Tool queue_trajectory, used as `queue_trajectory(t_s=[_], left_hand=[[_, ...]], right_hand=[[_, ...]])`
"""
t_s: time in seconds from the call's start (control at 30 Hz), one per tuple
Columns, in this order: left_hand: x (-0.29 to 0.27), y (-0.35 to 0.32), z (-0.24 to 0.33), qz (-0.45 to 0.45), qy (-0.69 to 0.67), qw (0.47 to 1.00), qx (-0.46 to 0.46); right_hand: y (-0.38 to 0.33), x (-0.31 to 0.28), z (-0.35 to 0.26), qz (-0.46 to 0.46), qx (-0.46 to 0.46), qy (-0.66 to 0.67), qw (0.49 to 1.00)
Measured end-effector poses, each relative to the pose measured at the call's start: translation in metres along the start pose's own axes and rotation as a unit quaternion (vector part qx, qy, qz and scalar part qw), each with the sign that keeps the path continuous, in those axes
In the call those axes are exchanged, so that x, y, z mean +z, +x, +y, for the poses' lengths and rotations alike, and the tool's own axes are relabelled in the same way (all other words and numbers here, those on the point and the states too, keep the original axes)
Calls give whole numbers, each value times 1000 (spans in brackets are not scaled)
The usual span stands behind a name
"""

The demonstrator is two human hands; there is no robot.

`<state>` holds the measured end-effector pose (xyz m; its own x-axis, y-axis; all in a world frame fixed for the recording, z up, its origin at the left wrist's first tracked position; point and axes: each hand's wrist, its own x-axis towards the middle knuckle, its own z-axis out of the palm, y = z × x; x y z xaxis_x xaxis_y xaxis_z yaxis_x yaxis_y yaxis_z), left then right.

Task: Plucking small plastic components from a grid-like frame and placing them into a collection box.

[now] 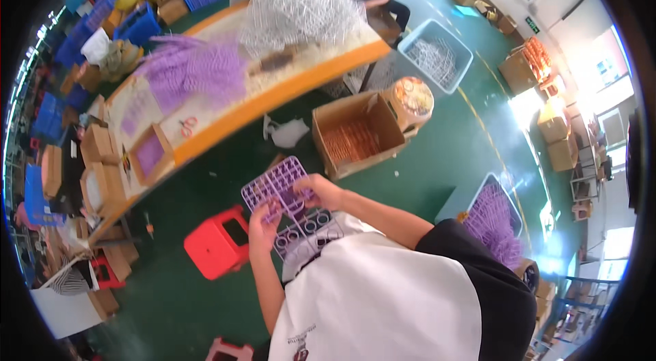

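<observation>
In front of my lap I have a purple plastic sprue frame (279, 176), a flat moulded grid with small parts on its runners and rows of rings at its lower end. My left hand (262, 225) grips its left side, fingers closed on the runners. On the right side my right hand (320, 191) is closed too, its fingertips pressed on the grid near the middle bar. The frame's lower end rests close to my white apron (383, 286). Whether either hand pinches a single small part is too small to tell.
Ahead stands a long table (273, 98) bearing purple frames (198, 70) and a heap of clear frames (301, 16). A cardboard box (359, 135), a red stool (217, 243) and a bin of purple frames (492, 221) surround me. Two people work beyond the table.
</observation>
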<state>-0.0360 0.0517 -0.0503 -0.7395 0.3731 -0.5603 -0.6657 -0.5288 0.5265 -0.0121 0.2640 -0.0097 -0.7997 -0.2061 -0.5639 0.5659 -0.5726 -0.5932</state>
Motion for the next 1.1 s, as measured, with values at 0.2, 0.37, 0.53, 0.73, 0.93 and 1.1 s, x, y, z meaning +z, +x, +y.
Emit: queue_trajectory(t_s=[0.2,0.37,0.53,0.73,0.93,1.1], left_hand=[[2,-3,3,-38,-35,999,-4],[14,3,6,-41,-41,998,15],[13,12,9,-32,-50,998,6],[8,17,15,-28,-53,998,24],[8,21,20,-18,-39,999,10],[1,24,28,41,84,995,-13]], right_hand=[[-3,2,2,-102,-12,181,978],[2,-4,-3,-92,-16,213,973],[21,-10,-7,-48,38,188,980],[43,-9,-8,4,78,136,988],[50,-5,-14,28,95,125,987],[30,23,-40,-10,88,72,993]])
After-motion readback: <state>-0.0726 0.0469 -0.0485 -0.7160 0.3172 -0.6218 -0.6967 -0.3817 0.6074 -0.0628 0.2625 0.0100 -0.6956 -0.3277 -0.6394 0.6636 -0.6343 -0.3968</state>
